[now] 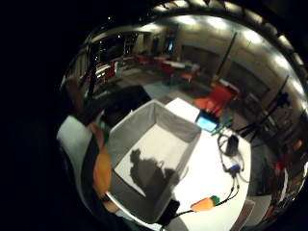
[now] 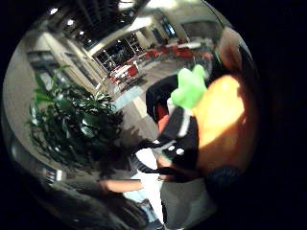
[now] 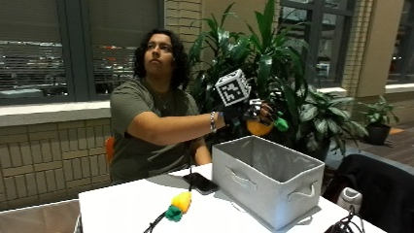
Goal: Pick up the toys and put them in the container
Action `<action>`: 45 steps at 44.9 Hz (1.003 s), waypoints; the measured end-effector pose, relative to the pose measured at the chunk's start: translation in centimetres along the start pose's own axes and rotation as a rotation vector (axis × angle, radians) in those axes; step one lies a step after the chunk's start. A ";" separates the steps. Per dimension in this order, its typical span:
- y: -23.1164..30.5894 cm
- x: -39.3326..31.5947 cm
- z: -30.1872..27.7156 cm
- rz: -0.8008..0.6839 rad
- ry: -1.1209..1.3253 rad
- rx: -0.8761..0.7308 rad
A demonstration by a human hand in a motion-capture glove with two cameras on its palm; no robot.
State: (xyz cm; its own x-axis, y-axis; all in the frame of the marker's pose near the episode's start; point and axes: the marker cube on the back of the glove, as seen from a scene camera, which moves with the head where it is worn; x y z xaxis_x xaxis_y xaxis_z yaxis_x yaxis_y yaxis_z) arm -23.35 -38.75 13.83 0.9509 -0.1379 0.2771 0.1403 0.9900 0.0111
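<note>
Fingers of the right hand (image 3: 249,114) curl round an orange toy (image 3: 260,127) above the grey container (image 3: 271,182)

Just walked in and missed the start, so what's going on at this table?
A seated person holds an orange toy with a green top in the gloved right hand, raised above the open grey fabric container on the white table. The container looks empty inside. Another carrot-like toy lies on the table beside a dark phone.
</note>
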 end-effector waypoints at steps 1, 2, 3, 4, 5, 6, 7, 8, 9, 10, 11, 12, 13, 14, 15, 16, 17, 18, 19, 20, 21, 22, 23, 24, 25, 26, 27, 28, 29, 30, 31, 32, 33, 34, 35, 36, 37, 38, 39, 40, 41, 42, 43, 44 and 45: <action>0.3 0.3 0.5 -0.002 0.009 -0.043; 0.7 0.6 0.9 -0.007 0.020 -0.079; 1.1 1.0 1.1 -0.012 0.031 -0.105; 1.7 1.4 1.1 -0.015 0.045 -0.120; 2.3 1.7 1.1 -0.017 0.059 -0.126; 3.1 2.2 1.0 -0.020 0.073 -0.128; 4.0 2.7 0.9 -0.021 0.087 -0.129; 5.1 3.3 0.7 -0.019 0.107 -0.129; 6.4 4.1 0.6 -0.009 0.134 -0.132; 7.8 5.1 0.6 0.010 0.167 -0.138; 9.3 6.2 0.6 0.035 0.199 -0.146; 10.9 7.3 0.7 0.064 0.226 -0.157; 12.4 8.4 0.8 0.095 0.242 -0.170; 14.0 9.5 1.0 0.127 0.247 -0.183; 15.5 10.6 1.2 0.161 0.242 -0.198; 16.9 11.7 1.4 0.196 0.229 -0.212; 18.2 12.7 1.6 0.229 0.211 -0.226; 19.4 13.7 1.9 0.261 0.191 -0.239; 20.6 14.5 2.1 0.290 0.173 -0.252; 21.7 15.3 2.4 0.317 0.157 -0.266; 22.8 16.0 2.6 0.341 0.143 -0.279; 23.8 16.8 2.9 0.365 0.133 -0.291; 24.8 17.6 3.2 0.389 0.126 -0.303; 25.8 18.4 3.5 0.413 0.124 -0.315; 26.7 19.2 3.8 0.437 0.128 -0.329; 27.6 19.8 4.2 0.458 0.139 -0.346; 28.4 20.4 4.5 0.477 0.153 -0.365; 29.1 20.9 4.8 0.491 0.169 -0.385; 29.6 21.3 5.1 0.502 0.182 -0.404; 30.0 21.5 5.3 0.510 0.194 -0.416; 30.3 21.7 5.4 0.515 0.203 -0.419; 30.6 21.8 5.4 0.519 0.213 -0.412; 30.7 21.9 5.3 0.524 0.223 -0.394; 30.8 21.9 5.1 0.528 0.237 -0.368; 30.9 21.8 4.9 0.534 0.253 -0.339; 31.0 21.8 4.6 0.540 0.271 -0.311; 31.0 21.8 4.3 0.548 0.290 -0.288; 31.0 21.9 4.0 0.560 0.309 -0.272; 30.9 22.1 3.7 0.577 0.332 -0.264; 30.9 22.3 3.4 0.599 0.356 -0.265; 30.9 22.6 3.2 0.626 0.381 -0.275; 31.0 22.8 3.1 0.655 0.399 -0.291; 31.0 23.0 3.1 0.683 0.405 -0.309; 31.0 23.1 3.0 0.709 0.399 -0.325; 30.9 23.2 3.0 0.727 0.384 -0.336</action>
State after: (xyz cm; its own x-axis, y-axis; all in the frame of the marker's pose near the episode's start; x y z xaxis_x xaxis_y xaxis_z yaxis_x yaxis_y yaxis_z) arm 2.25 -11.25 23.54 0.8549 0.4621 -0.2358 -0.5181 0.7844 -0.3412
